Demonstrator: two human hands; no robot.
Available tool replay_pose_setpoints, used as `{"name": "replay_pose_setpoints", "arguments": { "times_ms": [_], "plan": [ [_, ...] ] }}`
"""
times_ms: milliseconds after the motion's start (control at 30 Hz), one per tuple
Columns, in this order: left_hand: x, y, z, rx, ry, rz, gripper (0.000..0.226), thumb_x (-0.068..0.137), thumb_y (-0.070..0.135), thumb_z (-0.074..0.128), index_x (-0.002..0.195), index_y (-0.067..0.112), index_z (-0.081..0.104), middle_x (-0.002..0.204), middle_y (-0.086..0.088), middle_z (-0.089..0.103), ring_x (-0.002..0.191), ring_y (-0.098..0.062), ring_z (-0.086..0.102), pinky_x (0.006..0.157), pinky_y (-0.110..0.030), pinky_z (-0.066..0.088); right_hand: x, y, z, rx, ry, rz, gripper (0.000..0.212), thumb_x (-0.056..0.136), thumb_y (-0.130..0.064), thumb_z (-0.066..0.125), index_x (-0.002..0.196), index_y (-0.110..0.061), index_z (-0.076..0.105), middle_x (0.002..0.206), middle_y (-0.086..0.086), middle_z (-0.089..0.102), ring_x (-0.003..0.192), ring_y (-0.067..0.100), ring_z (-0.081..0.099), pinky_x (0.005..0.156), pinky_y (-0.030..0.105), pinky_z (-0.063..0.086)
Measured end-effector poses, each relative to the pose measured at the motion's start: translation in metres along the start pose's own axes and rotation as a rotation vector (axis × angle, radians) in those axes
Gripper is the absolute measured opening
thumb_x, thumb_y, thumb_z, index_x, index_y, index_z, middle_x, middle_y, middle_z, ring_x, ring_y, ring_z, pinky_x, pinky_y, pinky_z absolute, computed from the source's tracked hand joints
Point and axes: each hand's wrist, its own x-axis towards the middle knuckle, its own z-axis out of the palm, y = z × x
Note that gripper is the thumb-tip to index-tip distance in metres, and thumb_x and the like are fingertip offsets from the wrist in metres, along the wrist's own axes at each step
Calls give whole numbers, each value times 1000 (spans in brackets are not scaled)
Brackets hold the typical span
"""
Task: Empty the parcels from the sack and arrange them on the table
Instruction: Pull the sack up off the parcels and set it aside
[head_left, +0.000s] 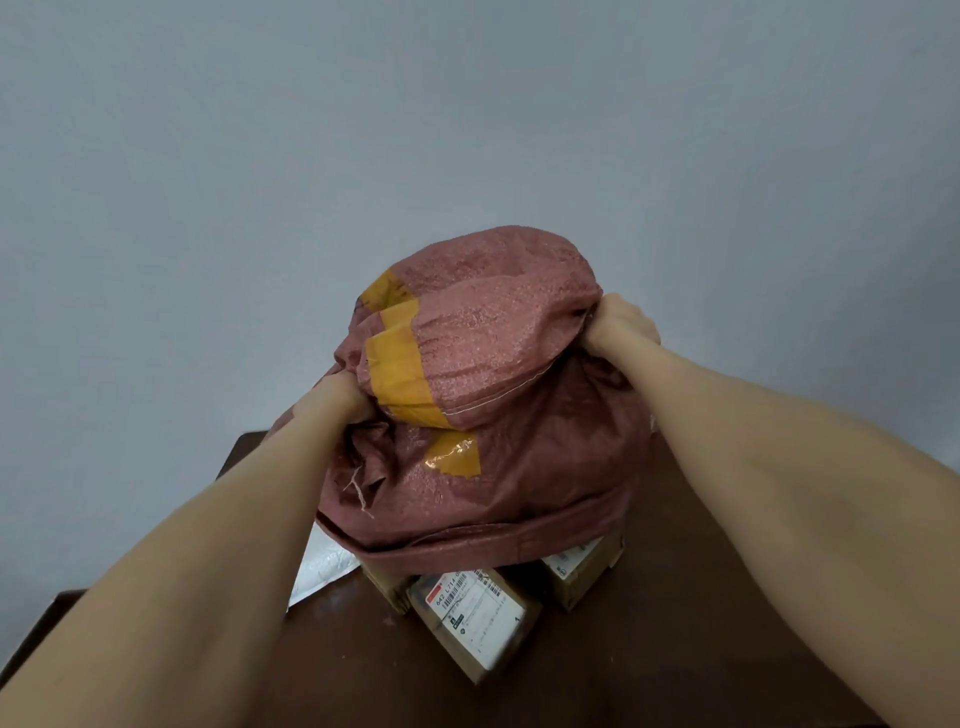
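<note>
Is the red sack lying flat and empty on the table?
No, both hands, left hand and right hand, hold the bulging sack up over boxes.

1. Pretty much all you've got back there is a wall (467, 104), plain pale grey-blue, no marks or fixtures showing on it.
2. It fills the whole top half of your view and runs down both sides, further down on the left than on the right.
3. The shade isn't even: a bit lighter across the middle, and duller and darker up toward the top corners.
</note>
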Motion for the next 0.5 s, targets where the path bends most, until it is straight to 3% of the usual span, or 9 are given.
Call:
{"name": "replay_pose_setpoints", "arguments": {
  "times_ms": [200, 500],
  "plan": [
    [-7, 6, -13, -135, 133, -153, 58, 82, 40, 64, 134, 22, 49, 135, -7, 53, 120, -31, 53, 95, -41, 45, 5, -10, -17, 276, 130, 60, 38, 98, -23, 40, 131, -5, 39, 132, 18, 52, 121, 37, 50, 92, 38, 41],
    [-23, 10, -44, -317, 278, -179, 46, 90, 28, 56, 133, 12, 49, 133, -16, 53, 120, -37, 52, 95, -40, 43, 0, -24, -29, 464, 161, -2, 34, 96, -21, 35, 127, -6, 38, 128, 16, 53, 111, 35, 53, 84, 36, 40]
  ]
}}
